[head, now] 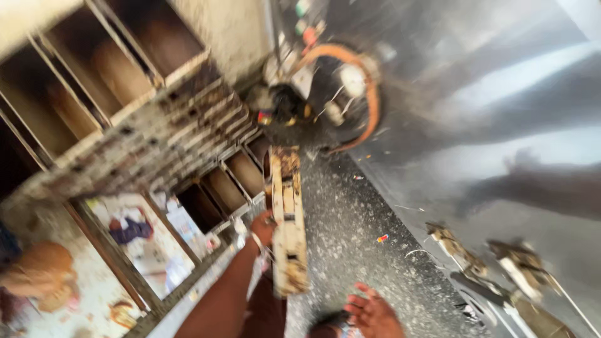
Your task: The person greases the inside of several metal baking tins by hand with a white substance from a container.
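Left hand (263, 226) on lower part of long wooden block (287, 219), upright at centre over speckled floor (350, 225); right hand (374, 312) below, just right of block, apart from it; compartmented wooden rack (138, 119) to left; hose coil (350, 87) w/ machine parts behind block, top centre; metal sheet (501, 125) at right; small metal brackets (494, 256) lower right on sheet edge.

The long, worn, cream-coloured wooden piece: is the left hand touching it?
Touching. In the head view, the left hand grips the long, worn, cream-coloured wooden piece at its left edge; the blurred picture shows no gap. The right hand is open, apart from it.
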